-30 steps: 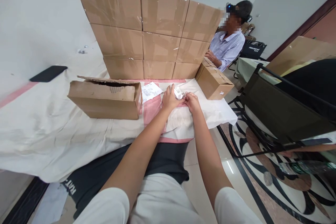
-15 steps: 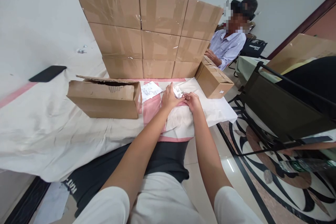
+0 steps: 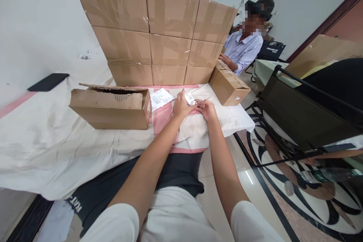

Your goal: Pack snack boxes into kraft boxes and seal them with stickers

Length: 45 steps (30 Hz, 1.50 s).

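My left hand (image 3: 180, 106) and my right hand (image 3: 207, 109) meet over the cloth-covered table (image 3: 56, 140). Both pinch a small white item (image 3: 190, 99) held between them, too small to name. A printed paper sheet (image 3: 159, 97) lies just left of my left hand. An open cardboard box (image 3: 110, 107) lies on its side further left.
A wall of taped cardboard boxes (image 3: 159, 34) stands at the table's far edge. A smaller closed box (image 3: 229, 87) sits at the right corner, beside a seated person (image 3: 244, 51). A black phone (image 3: 47, 82) lies far left. A dark folding cart (image 3: 306, 117) stands right.
Both hands stay together on the small white item, shifting slightly; the left fingers lift it a little. The camera view drifted slightly.
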{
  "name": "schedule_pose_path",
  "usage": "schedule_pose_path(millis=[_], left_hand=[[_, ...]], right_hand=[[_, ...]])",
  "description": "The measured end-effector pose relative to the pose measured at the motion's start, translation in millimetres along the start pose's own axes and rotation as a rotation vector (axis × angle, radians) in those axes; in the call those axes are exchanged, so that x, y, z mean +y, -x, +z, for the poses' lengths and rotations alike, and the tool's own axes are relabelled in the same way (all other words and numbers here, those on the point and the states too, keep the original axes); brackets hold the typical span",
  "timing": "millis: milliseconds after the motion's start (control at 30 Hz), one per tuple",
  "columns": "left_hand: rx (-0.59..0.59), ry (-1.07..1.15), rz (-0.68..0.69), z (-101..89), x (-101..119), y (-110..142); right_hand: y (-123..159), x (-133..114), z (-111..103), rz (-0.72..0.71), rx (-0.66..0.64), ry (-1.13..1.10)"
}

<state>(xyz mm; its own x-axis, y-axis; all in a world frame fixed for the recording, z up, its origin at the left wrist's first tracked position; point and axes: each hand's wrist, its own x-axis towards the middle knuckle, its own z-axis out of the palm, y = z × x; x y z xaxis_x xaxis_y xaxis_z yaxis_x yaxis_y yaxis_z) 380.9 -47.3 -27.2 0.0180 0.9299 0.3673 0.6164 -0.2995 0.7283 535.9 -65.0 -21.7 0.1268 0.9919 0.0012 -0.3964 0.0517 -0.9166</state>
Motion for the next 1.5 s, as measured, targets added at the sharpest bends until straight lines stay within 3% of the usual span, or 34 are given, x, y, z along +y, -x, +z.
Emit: schedule_pose_path(millis=[200, 400, 467, 967, 1333, 1500], left_hand=[[0.006, -0.052, 0.013, 1.2, -2.5, -0.2], [0.015, -0.162, 0.33, -0.7, -4.1, 4.9], [0.012, -0.168, 0.37, -1.3, -4.2, 6.1], [0.004, -0.276, 0.417, 1.1, -2.7, 8.8], [-0.025, -0.298, 0.464, 3.6, -6.8, 6.7], [-0.038, -0.296, 0.438, 2.3, -5.0, 7.1]], right_hand=[[1.8, -1.2, 0.5, 0.022, -0.024, -0.039], [2.7, -0.3, 3.4, 0.04, 0.044, -0.068], [2.5, 0.3, 3.9, 0.046, 0.074, -0.068], [-2.6, 12.8, 3.7, 0.046, 0.248, -0.062], [2.6, 14.3, 4.7, -0.045, 0.272, -0.012], [7.6, 8.7, 5.0, -0.14, 0.219, 0.044]])
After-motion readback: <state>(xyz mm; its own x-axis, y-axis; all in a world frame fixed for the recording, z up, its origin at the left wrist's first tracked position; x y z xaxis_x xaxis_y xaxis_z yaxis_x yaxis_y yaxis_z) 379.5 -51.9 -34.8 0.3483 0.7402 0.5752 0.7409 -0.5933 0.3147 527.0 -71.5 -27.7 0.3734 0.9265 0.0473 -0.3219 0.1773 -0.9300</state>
